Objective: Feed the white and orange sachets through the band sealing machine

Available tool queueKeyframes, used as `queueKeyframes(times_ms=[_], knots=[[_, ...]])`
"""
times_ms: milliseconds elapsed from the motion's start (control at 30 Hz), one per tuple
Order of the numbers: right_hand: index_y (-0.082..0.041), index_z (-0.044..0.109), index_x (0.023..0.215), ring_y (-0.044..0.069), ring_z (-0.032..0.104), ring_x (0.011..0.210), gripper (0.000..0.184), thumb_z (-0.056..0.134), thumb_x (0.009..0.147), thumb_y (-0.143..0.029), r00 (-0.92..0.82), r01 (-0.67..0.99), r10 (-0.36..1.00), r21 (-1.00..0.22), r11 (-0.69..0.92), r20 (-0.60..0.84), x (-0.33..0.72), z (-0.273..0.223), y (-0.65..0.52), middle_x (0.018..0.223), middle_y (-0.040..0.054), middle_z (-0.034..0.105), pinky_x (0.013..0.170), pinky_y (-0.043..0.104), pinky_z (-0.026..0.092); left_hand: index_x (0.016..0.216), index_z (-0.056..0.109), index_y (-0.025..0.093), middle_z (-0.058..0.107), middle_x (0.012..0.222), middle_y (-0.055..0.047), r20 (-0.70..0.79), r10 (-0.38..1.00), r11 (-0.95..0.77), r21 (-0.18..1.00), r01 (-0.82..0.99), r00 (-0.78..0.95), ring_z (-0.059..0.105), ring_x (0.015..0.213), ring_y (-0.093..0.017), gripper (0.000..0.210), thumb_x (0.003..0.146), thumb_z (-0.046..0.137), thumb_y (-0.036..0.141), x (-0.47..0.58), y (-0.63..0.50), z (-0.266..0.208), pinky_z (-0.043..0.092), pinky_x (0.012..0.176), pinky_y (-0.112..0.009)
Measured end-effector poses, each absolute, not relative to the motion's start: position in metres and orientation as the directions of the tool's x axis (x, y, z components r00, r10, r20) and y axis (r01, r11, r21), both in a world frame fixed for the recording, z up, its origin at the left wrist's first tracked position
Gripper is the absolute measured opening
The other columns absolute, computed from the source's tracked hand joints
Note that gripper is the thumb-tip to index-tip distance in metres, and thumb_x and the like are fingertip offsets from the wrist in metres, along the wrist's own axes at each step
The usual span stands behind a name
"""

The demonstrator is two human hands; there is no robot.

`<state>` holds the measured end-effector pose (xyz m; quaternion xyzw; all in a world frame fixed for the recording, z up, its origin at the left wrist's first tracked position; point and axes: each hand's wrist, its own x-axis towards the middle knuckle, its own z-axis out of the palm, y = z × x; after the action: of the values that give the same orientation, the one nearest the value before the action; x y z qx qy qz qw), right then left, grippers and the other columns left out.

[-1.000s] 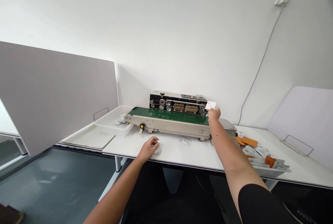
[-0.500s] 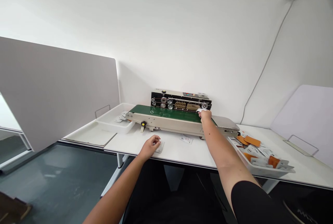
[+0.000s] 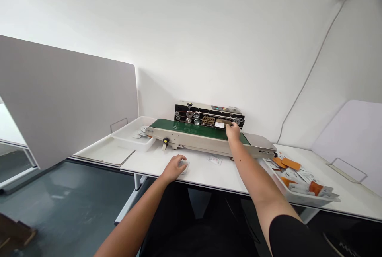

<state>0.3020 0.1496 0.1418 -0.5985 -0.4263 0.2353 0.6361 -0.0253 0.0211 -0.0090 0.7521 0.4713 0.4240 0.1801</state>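
Note:
A band sealing machine with a green conveyor belt stands against the wall. A small white packet sits at its sealing bars above the belt. Just right of that packet is my right hand, apart from it, with thumb and fingers parted and nothing seen between them. My left hand rests low at the table's front edge. Its thumb and forefinger are spread over another pale packet, which they partly cover. A printed flat packet lies on the table between my hands.
A white tray of orange and white packets stands at right. Another white tray, holding a few packets, sits by the belt's left end. Grey partition panels flank the table; a power cord runs down the wall.
My right hand has let go of the white packet, which has moved left along the sealer. The fingers of my left hand have spread at the packet beneath them. The view has shifted slightly.

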Motion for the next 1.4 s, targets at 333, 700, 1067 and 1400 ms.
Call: queueKeyframes(times_ms=[333,700,1067,1400], knots=[[-0.024,0.069,0.115,0.020,0.060,0.078,0.038,0.055,0.081,-0.032,-0.187,0.400,0.897,-0.803,0.443,0.401,0.196,-0.008,0.035,0.086,0.0016,0.067,0.081,0.034,0.049,0.132,0.066,0.030,0.062,0.143,-0.008,0.328,0.752,-0.648,0.529,0.549,0.571,0.054,0.134,-0.034,0.069,0.067,0.086,0.044,-0.017,0.015,-0.009,0.036,0.116,-0.043],[-0.017,0.068,0.109,0.012,0.051,0.060,0.042,0.061,0.073,-0.037,-0.109,-0.102,0.981,-0.983,0.152,0.163,0.213,-0.020,0.044,0.073,-0.0006,0.061,0.058,0.025,0.040,0.123,0.073,0.025,0.060,0.145,-0.007,0.371,0.777,-0.607,0.657,0.448,0.509,0.057,0.130,-0.027,0.037,0.089,0.062,0.034,-0.026,0.012,0.009,0.043,0.113,-0.039],[-0.021,0.072,0.115,0.024,0.067,0.105,0.038,0.068,0.084,-0.042,-0.400,0.131,0.888,-0.945,0.300,0.226,0.205,-0.016,0.036,0.111,0.0072,0.074,0.098,0.038,0.048,0.126,0.065,0.020,0.071,0.125,-0.008,0.406,0.872,-0.487,0.777,0.399,0.273,0.064,0.115,-0.026,0.042,0.094,0.056,0.047,-0.026,0.015,0.004,0.048,0.103,-0.034],[-0.020,0.069,0.095,0.021,0.067,0.086,0.035,0.064,0.086,-0.054,-0.403,0.022,0.881,-0.960,0.280,0.248,0.206,-0.021,0.037,0.093,0.0029,0.073,0.082,0.032,0.051,0.127,0.063,0.019,0.068,0.091,-0.004,0.339,0.838,-0.529,0.694,0.488,0.427,0.059,0.078,-0.020,0.048,0.087,0.066,0.045,-0.019,0.003,0.013,0.047,0.074,-0.028]])
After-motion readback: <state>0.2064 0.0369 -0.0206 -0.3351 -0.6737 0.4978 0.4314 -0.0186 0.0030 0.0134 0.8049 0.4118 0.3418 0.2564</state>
